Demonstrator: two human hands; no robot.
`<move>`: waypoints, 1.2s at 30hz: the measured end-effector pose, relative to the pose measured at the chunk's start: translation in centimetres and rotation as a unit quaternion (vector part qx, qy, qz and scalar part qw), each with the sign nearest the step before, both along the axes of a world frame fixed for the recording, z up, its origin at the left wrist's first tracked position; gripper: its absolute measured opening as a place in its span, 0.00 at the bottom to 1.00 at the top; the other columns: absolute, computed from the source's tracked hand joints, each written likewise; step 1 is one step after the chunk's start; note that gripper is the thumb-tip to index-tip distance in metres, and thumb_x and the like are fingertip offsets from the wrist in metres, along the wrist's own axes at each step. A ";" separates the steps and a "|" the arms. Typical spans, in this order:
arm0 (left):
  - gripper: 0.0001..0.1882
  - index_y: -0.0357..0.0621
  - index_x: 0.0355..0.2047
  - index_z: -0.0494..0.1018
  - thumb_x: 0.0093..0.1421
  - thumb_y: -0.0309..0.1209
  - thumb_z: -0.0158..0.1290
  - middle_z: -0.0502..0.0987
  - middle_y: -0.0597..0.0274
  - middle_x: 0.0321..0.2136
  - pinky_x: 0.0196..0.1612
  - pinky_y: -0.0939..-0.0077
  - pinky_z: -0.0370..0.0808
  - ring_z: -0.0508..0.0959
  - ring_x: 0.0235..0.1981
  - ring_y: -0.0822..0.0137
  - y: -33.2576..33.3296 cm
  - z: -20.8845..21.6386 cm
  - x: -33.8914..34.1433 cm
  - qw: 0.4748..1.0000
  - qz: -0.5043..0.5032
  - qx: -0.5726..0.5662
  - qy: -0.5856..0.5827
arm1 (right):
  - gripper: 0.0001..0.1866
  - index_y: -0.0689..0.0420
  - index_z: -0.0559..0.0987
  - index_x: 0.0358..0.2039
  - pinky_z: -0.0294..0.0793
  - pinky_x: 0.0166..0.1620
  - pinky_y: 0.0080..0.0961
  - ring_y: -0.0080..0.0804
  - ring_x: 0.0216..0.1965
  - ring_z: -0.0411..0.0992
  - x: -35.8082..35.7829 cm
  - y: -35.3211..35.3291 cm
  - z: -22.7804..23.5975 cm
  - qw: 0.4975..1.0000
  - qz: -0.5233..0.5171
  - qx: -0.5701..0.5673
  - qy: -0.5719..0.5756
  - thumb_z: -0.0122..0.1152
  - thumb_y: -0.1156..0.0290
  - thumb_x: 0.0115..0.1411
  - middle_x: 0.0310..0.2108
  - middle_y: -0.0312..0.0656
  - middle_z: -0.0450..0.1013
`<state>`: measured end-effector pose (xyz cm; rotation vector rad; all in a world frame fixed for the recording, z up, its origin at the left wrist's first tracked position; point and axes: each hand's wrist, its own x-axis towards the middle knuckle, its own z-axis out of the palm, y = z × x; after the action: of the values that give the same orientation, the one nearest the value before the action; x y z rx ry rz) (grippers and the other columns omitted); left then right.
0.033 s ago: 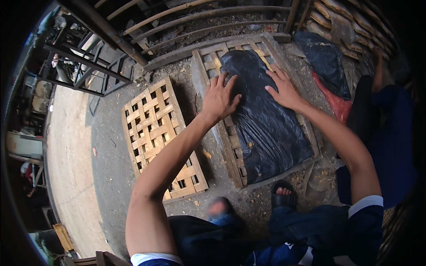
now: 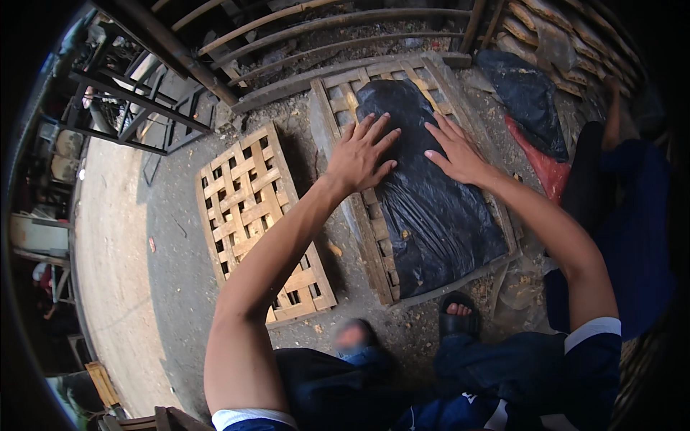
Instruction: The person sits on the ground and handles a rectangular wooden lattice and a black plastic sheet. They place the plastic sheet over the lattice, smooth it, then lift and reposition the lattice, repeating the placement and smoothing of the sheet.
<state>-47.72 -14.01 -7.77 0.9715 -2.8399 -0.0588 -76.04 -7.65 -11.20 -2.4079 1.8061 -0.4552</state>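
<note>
A black plastic sheet [image 2: 438,223] lies wrinkled over a woven bamboo panel in a wooden frame [image 2: 379,262], flat on the ground in front of me. My left hand [image 2: 361,152] rests on the sheet's left edge, fingers spread. Across from it, my right hand [image 2: 460,152] lies on the right part of the sheet, fingers stretched out and slightly apart. Neither hand grips anything. What is under the plastic is hidden, apart from some yellowish bits at its upper edges.
Left of the sheet lies another woven bamboo panel [image 2: 244,194]. A bamboo rack [image 2: 345,47] stands at the far side. To the right are a black bag [image 2: 525,93], a red sheet [image 2: 539,158], stacked panels [image 2: 532,36] and another person in dark clothes [image 2: 629,215].
My left hand has shifted slightly right, its fingers reaching further over the plastic. My right hand has moved a little left and toward me. The sheet looks unchanged.
</note>
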 end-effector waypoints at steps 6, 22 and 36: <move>0.38 0.66 0.74 0.55 0.69 0.66 0.32 0.50 0.64 0.76 0.73 0.33 0.40 0.48 0.76 0.50 -2.4 -3.2 1.6 0.993 0.057 -0.007 -0.102 | 0.38 0.52 0.53 0.75 0.38 0.76 0.53 0.47 0.77 0.40 -1.0 1.2 0.4 0.984 0.082 0.082 0.135 0.43 0.44 0.73 0.77 0.47 0.44; 0.38 0.66 0.75 0.51 0.70 0.65 0.31 0.46 0.61 0.77 0.76 0.44 0.42 0.45 0.77 0.52 -0.3 -2.2 -1.8 0.990 -0.050 0.052 -0.122 | 0.37 0.47 0.52 0.76 0.34 0.77 0.56 0.41 0.78 0.37 -4.1 -2.4 1.7 0.967 0.006 0.064 0.245 0.42 0.44 0.73 0.78 0.40 0.43; 0.41 0.58 0.75 0.50 0.70 0.64 0.35 0.49 0.56 0.76 0.74 0.42 0.47 0.50 0.76 0.51 -2.6 -2.1 0.6 0.990 0.086 0.020 -0.113 | 0.36 0.52 0.55 0.74 0.38 0.75 0.58 0.48 0.77 0.43 -4.2 0.1 0.5 0.991 -0.027 0.054 0.121 0.50 0.52 0.72 0.75 0.49 0.49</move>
<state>-47.14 -16.58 -9.89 1.3060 -2.9504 0.0149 -80.19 -7.54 -10.66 -2.4338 1.9380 -0.0663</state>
